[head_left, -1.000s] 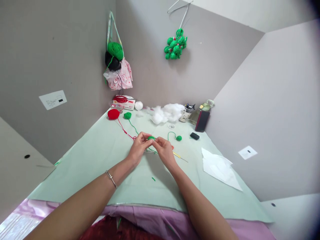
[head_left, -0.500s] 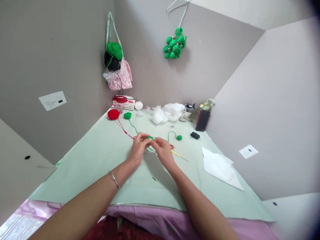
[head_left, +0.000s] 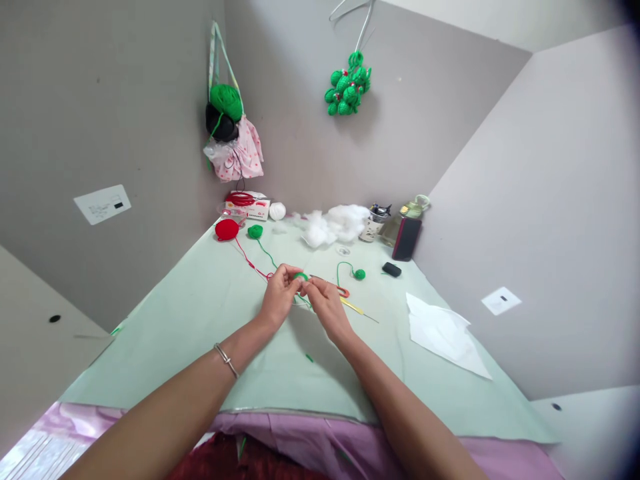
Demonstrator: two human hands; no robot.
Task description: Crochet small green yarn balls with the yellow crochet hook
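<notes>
A small green crochet piece [head_left: 301, 276] is held up between my two hands, over the middle of the table. My left hand [head_left: 278, 295] is closed, pinching its left side with thumb and fingers. From the right, my right hand [head_left: 326, 303] meets it with fingertips pressed together at the piece's near edge; the fingers hide much of the work. Green yarn strands hang below the hands. Beside my right hand lie orange-handled scissors [head_left: 343, 292], partly covered, and a yellow-handled crochet hook [head_left: 352, 306]. A small green crochet ball [head_left: 359, 274] with a yarn tail rests farther right.
Red yarn [head_left: 227, 230] and green yarn [head_left: 255, 231] sit at the back left, near a white yarn ball [head_left: 277, 211]. White stuffing [head_left: 330, 227] lies at the back. A phone [head_left: 407, 239] leans at right, above a black case [head_left: 392, 269] and white sheet [head_left: 445, 333].
My right hand has shifted slightly, its fingers lower and more bent beside the green piece, showing more of the orange scissors. The camera view has tilted a little.
</notes>
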